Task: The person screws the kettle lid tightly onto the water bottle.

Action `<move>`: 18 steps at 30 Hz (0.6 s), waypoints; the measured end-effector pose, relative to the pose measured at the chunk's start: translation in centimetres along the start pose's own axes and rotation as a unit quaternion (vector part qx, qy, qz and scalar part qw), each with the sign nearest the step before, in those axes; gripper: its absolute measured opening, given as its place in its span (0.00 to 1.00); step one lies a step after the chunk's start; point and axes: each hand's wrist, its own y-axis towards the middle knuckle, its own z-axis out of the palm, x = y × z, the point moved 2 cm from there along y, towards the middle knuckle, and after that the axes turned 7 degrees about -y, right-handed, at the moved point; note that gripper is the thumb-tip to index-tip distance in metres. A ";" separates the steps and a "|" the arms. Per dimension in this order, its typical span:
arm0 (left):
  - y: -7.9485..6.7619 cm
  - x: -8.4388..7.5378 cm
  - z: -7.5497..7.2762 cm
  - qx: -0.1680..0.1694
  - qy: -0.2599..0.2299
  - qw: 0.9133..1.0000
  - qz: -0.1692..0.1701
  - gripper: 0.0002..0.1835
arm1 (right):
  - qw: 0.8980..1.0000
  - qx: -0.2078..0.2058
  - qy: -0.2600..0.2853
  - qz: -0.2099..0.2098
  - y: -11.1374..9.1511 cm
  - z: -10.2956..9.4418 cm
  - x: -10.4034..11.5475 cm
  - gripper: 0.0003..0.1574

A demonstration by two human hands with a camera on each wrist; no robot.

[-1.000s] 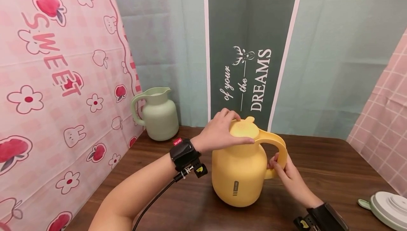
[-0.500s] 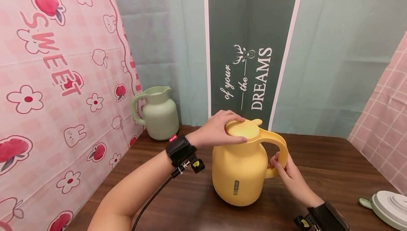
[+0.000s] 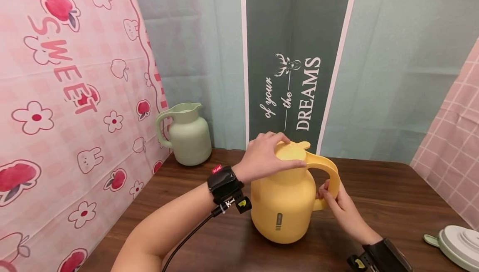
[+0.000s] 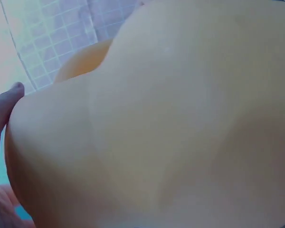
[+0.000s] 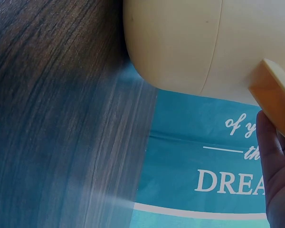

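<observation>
A yellow thermos jug (image 3: 283, 209) with a dark label stands on the wooden table in the head view. My left hand (image 3: 267, 155) spans its round yellow lid (image 3: 292, 152), thumb along the front and fingers bent over the far side. The lid's small tab (image 3: 304, 144) points right, towards the handle (image 3: 331, 176). Low on that handle, my right hand (image 3: 342, 209) grips with fingers and thumb. In the left wrist view the jug's body (image 4: 147, 118) fills most of the picture, with my left thumb (image 4: 9, 102) at its left. My right fingers (image 5: 270, 147) touch the handle in the right wrist view.
A pale green jug (image 3: 190, 139) with an uncovered mouth stands at the back left by the pink cloth. At the right edge lies a white and green lid (image 3: 460, 245). A printed curtain (image 3: 299, 22) hangs behind the wooden table (image 3: 378, 193).
The lid's tab has swung to the right. My left hand first drew back leftwards with the lid's turn, then shifted right again over it. The right hand keeps its hold.
</observation>
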 end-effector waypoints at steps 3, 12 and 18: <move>0.1 0.0 0.0 -0.002 -0.024 1.000 -0.002 0.33 | 1.000 0.000 0.000 0.000 0.0 -0.1 -0.1 0.07; 0.7 1.1 -0.6 0.063 -0.129 0.989 0.016 0.30 | 1.000 -0.001 0.011 -0.009 0.0 -0.1 -0.1 0.07; 1.2 1.7 -1.0 0.109 -0.162 0.980 0.049 0.28 | 1.000 0.000 0.008 -0.010 0.0 -0.2 -0.2 0.07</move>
